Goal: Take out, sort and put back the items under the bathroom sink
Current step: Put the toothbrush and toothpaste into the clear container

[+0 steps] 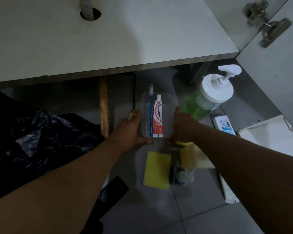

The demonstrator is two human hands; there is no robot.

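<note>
The white cabinet shelf (108, 39) spans the upper part of the view, with a grey corrugated hose (87, 7) passing through a round hole in it; all positions below are given relative to the clear plastic container (157, 115), which sits on the grey floor just in front of the shelf's front edge. A crumpled black plastic bag (41, 137) lies well to the left of the container. A green pump bottle with a white dispenser head (210, 97) stands just beside the container on its right. A yellow sponge (156, 169) lies flat on the floor near the container, on the side closest to the person. The left hand (130, 130) is pressed flat against the container's left wall, fingers extended, thumb along the near edge. The right hand (183, 125) grips the container's right wall in the same partly open posture. Inside the container, a red and white toothpaste tube (157, 119) lies lengthwise, cap pointing toward the shelf, touching a blue toothbrush (151, 112) to its left
</note>
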